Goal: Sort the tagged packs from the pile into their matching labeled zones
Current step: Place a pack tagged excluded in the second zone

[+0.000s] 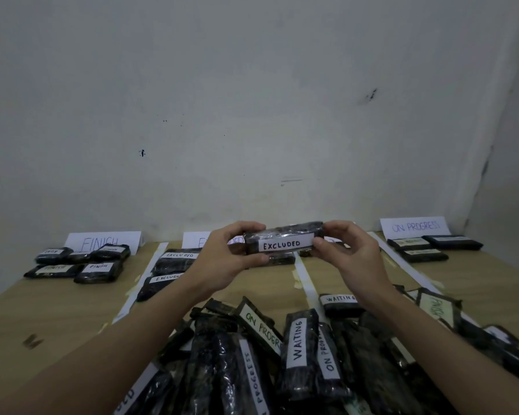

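A pale, whitish wall fills the upper two thirds of the view, from nine o'clock round through twelve to three. It carries a few small dark marks: one speck toward ten o'clock, a dark smudge toward one o'clock, and a faint short scuff just right of centre. At the right edge, near three o'clock, a second wall meets the first in a shadowed corner. Below lies a light wooden tabletop, with a small dark stain on it toward eight o'clock
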A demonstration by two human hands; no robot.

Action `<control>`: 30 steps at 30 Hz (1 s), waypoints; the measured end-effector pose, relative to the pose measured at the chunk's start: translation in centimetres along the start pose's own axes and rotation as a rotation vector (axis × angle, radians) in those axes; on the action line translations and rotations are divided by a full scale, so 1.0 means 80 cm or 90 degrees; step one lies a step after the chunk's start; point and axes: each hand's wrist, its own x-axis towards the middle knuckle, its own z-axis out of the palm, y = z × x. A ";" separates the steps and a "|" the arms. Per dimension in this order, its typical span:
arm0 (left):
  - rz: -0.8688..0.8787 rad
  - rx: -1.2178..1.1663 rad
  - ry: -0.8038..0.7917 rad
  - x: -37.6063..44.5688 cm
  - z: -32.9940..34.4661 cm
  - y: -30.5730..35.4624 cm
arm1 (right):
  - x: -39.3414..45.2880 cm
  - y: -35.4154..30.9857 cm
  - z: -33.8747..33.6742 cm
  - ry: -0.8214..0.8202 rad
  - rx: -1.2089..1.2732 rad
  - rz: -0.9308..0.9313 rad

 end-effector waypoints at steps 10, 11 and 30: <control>-0.005 0.127 0.009 0.026 -0.019 0.005 | 0.028 -0.002 0.022 -0.177 -0.733 -0.482; -0.007 0.138 0.011 0.027 -0.023 0.005 | 0.032 -0.001 0.029 -0.183 -0.745 -0.491; -0.062 0.458 0.048 0.000 -0.150 -0.115 | 0.086 0.169 0.148 -0.494 -0.949 -0.165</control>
